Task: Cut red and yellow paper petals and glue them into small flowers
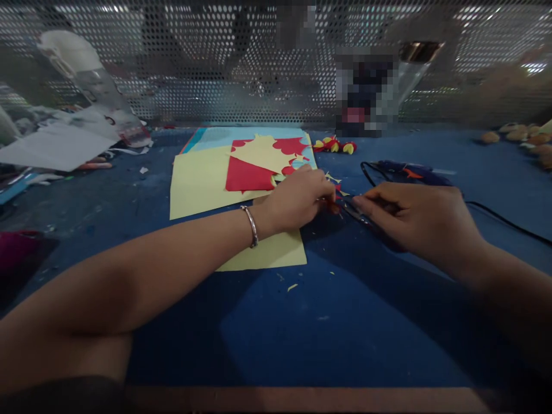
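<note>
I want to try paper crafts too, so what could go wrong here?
The scissors in the right hand point close to the left hand, so a slip might nick a finger. The right hand is also near the glue gun and its black cord; it could bump one or snag the other.

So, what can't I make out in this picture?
All in the head view:
Left hand: its own fingers hide exactly what it holds.
Metal tool: the right hand covers its handle.
Purple thing: the left edge cuts it off.
Perforated panel: mesh and blur obscure what lies behind.
</note>
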Demonstrator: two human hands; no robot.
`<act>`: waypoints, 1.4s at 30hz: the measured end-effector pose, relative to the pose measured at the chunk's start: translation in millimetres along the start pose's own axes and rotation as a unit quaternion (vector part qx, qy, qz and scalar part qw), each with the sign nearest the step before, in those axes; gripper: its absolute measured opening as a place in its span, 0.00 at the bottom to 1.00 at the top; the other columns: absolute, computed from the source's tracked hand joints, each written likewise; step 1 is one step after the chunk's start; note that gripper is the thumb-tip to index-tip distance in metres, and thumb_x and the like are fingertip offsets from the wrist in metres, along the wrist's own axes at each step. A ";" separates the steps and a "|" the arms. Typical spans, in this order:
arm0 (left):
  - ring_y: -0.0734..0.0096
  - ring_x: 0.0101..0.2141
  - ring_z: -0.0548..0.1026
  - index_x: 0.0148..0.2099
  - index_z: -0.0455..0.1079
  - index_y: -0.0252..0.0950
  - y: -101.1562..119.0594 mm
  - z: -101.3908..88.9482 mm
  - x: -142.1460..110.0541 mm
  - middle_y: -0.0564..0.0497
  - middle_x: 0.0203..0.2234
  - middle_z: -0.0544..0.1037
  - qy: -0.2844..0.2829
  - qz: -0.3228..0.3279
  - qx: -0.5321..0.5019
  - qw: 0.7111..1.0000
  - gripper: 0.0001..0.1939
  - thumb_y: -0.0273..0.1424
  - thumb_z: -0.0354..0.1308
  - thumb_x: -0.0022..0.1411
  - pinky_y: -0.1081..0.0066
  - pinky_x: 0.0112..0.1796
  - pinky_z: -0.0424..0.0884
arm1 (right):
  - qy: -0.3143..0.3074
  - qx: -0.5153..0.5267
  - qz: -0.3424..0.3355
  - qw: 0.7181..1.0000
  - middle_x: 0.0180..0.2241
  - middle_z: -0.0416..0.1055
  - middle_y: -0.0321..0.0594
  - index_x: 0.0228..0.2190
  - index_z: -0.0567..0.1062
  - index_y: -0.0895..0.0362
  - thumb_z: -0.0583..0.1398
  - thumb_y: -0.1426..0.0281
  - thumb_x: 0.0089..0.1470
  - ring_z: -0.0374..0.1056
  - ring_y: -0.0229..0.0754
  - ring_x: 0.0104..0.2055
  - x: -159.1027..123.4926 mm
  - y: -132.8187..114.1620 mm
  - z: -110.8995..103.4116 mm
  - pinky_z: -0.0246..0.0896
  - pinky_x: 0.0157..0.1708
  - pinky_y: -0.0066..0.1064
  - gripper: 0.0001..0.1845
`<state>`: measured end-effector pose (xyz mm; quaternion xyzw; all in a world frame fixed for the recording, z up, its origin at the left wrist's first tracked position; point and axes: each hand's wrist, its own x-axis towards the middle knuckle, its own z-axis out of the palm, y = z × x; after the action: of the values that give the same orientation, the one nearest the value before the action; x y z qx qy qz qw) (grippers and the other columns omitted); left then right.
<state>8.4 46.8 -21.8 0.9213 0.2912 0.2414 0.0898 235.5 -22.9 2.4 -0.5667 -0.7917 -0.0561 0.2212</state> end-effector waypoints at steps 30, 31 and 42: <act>0.57 0.45 0.75 0.49 0.80 0.32 14.6 -16.4 -8.0 0.41 0.43 0.82 0.001 0.012 0.066 0.998 0.12 0.25 0.56 0.71 0.56 0.52 0.68 | -0.081 -0.016 -0.034 0.996 0.30 0.78 0.41 0.32 0.79 0.53 0.58 0.63 0.60 0.70 0.44 0.31 10.1 0.9 25.9 0.54 0.29 0.34 0.11; 0.58 0.45 0.74 0.51 0.80 0.32 15.0 -16.3 -7.6 0.42 0.43 0.82 -0.004 0.014 0.076 0.997 0.13 0.26 0.55 0.72 0.56 0.53 0.68 | -0.079 -0.010 -0.033 0.996 0.30 0.78 0.41 0.32 0.79 0.53 0.58 0.63 0.60 0.70 0.44 0.30 10.2 1.5 24.3 0.54 0.29 0.34 0.11; 0.54 0.48 0.72 0.58 0.73 0.38 27.6 -25.4 -5.5 0.45 0.43 0.80 0.006 0.012 0.044 0.999 0.20 0.23 0.57 0.66 0.60 0.45 0.69 | -0.059 0.086 -0.085 0.991 0.29 0.77 0.40 0.30 0.76 0.53 0.57 0.64 0.57 0.70 0.42 0.28 6.9 0.9 7.8 0.59 0.30 0.33 0.10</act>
<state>5.5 21.8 6.5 0.9264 0.2908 0.2353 0.0444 232.3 -13.9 -1.9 -0.4783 -0.8508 0.0273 0.2161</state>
